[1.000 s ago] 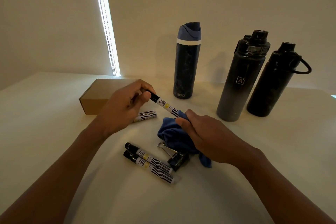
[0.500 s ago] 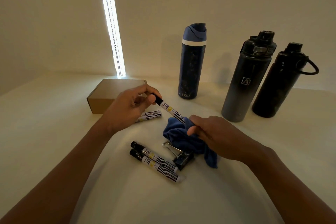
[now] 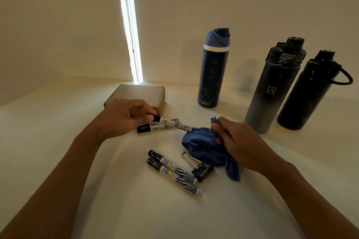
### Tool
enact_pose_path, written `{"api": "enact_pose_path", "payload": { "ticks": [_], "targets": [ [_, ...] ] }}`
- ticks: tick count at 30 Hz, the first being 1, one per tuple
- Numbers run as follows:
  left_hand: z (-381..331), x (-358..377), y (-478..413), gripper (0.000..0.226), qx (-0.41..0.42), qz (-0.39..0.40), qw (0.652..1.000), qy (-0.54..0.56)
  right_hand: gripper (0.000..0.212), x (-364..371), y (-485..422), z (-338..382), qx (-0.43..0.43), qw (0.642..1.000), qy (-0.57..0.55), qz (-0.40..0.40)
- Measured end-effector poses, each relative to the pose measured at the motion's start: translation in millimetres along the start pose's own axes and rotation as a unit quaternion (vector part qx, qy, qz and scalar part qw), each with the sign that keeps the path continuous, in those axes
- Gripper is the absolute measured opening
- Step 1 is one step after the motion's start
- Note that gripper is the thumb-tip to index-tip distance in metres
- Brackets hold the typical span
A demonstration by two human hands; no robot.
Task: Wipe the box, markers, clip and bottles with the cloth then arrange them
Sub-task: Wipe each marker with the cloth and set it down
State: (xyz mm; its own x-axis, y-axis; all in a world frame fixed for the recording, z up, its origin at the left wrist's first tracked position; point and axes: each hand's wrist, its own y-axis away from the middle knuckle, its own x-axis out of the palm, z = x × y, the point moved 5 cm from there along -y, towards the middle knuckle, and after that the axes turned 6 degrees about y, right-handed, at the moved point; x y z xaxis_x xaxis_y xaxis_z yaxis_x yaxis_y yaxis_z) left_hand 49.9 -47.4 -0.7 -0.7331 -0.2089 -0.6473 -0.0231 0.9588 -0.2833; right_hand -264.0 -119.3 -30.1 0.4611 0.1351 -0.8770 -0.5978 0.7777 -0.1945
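My left hand [image 3: 124, 116] pinches the black cap end of a marker [image 3: 174, 124], low over the table, crossing another marker [image 3: 153, 127] that lies in front of the cardboard box [image 3: 139, 94]. The held marker's tip is just clear of the blue cloth [image 3: 202, 145], which my right hand [image 3: 239, 141] grips bunched on the table. Two more markers [image 3: 172, 170] lie side by side nearer me, with a black binder clip [image 3: 202, 169] beside them. Three bottles stand at the back: a navy one [image 3: 212, 72], a grey-black one [image 3: 272, 87] and a black one [image 3: 307, 91].
All of it sits on a pale table [image 3: 58, 141] against a wall. A bright window slit with a bead chain [image 3: 130, 25] runs up behind the box.
My left hand has lowered the marker and drawn it left, out of the cloth, down beside the marker by the box. My right hand still grips the cloth.
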Motion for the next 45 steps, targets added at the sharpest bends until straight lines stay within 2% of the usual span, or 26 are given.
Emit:
{"api": "enact_pose_path", "payload": {
  "ticks": [3, 8, 11, 25, 30, 32, 36, 38, 41, 43, 45],
  "targets": [
    [10, 0, 7, 0.02, -0.021, 0.021, 0.998, -0.057, 0.026, -2, 1, 4, -0.017, 0.999, 0.021, -0.028],
    [10, -5, 6, 0.021, -0.044, -0.033, 0.985, -0.162, 0.038, 0, 1, 5, -0.017, 0.999, 0.012, -0.049],
    [10, 3, 3, 0.035, -0.026, -0.041, 0.978, -0.203, 0.036, -1, 1, 4, -0.017, 0.998, 0.033, -0.057],
    [26, 25, -9, 0.025, 0.02, -0.094, 0.989, -0.11, 0.03, 0, 1, 8, -0.02, 0.997, 0.06, -0.048],
    [9, 31, -9, 0.02, 0.056, -0.09, 0.993, -0.05, 0.029, -2, 2, 11, -0.007, 0.998, 0.019, -0.063],
    [3, 27, -7, 0.016, 0.068, -0.093, 0.993, -0.034, 0.027, -5, 1, 10, -0.006, 0.995, 0.017, -0.097],
    [-7, 28, -4, 0.011, 0.077, -0.049, 0.996, 0.002, 0.018, -13, 0, 8, -0.01, 0.987, 0.027, -0.159],
    [-9, 35, -4, 0.012, 0.074, -0.013, 0.997, 0.003, 0.025, -13, 0, 5, -0.01, 0.983, 0.052, -0.174],
    [-12, 44, -3, 0.017, 0.073, 0.02, 0.997, -0.003, 0.032, -12, 0, 3, -0.02, 0.981, 0.075, -0.178],
    [-15, 45, -2, 0.021, 0.071, 0.043, 0.997, -0.005, 0.027, -11, 0, 4, -0.031, 0.982, 0.071, -0.173],
    [-18, 45, -1, 0.025, 0.061, 0.1, 0.993, -0.008, 0.022, -11, 1, 5, -0.038, 0.982, 0.065, -0.174]
  ]
}}
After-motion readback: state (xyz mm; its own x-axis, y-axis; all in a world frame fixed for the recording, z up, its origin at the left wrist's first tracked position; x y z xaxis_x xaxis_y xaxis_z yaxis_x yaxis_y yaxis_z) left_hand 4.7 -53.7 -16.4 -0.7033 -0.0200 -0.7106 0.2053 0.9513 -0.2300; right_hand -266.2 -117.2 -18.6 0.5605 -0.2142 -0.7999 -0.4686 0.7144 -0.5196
